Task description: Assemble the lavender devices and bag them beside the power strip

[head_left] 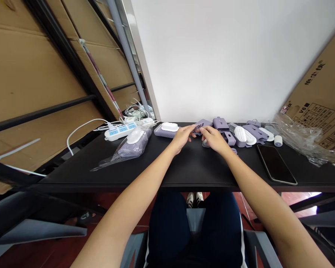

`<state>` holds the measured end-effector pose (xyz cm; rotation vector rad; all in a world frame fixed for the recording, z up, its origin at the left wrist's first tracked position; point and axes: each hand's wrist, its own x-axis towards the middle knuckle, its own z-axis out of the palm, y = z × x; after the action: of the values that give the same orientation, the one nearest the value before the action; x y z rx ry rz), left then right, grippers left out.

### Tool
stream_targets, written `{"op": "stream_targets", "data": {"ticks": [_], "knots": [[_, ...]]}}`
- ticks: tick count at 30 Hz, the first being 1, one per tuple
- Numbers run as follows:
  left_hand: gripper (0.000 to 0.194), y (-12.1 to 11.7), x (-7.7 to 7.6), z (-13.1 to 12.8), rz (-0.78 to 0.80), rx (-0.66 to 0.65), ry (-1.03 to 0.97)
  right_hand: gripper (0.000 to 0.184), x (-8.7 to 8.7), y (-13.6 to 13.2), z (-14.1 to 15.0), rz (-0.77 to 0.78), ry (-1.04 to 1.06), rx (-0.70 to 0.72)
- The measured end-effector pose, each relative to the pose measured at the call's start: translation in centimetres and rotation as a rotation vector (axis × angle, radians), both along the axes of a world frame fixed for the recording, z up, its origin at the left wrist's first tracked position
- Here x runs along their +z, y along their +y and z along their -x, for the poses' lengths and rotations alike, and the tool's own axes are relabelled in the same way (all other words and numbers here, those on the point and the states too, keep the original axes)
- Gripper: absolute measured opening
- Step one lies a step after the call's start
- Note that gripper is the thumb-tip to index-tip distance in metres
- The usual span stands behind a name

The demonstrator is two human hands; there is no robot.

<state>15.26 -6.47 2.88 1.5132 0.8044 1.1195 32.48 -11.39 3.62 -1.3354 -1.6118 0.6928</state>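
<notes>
In the head view, we see the left hand (182, 138) and the right hand (213, 138) meeting above the far part of the black, smooth surface (197, 167). Between them is a small purple piece (198, 127), with a shine on it; its exact shape we cannot tell, because the hands cover it partly. The fingers of both hands are bent and nearly closed, and they pinch this piece from its two sides. Just beside the left hand lies a purple casing (159, 131), long and with rounded ends, and on its top sits a white oval part (169, 127) with a toothed edge. More to the left, a wrapped unit (139, 143), purple with a white oval on top, lies inside a thin, wrinkled clear bag. Behind it is a white power strip (121, 131) with blue socket faces, near a tangle of thin white cables (135, 111). To the right of the right hand, we find hollow purple shells (220, 124) of boxy form, a ribbed white oval (240, 133) and a short white cylinder (278, 140). A flat phone (277, 163) with dark glass lies nearer to the front edge, and crumpled clear film (301, 137) spreads before a brown cardboard box (324, 93), which stands tilted.
</notes>
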Motion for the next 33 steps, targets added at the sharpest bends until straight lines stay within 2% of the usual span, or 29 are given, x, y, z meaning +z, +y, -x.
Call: {"op": "stream_targets", "data": {"ticks": [6, 16, 33], "knots": [[0.041, -0.1, 0.1, 0.1, 0.007, -0.014, 0.019, 0.040, 0.3, -0.3, 0.1, 0.019, -0.022, -0.040], [0.043, -0.1, 0.0, 0.1, -0.011, 0.005, 0.033, 0.035, 0.9, -1.0, 0.3, -0.036, -0.215, -0.123], [0.045, 0.1, -0.4, 0.1, -0.071, -0.020, 0.074, 0.035, 1.4, -1.3, 0.3, -0.038, -0.263, -0.147]]}}
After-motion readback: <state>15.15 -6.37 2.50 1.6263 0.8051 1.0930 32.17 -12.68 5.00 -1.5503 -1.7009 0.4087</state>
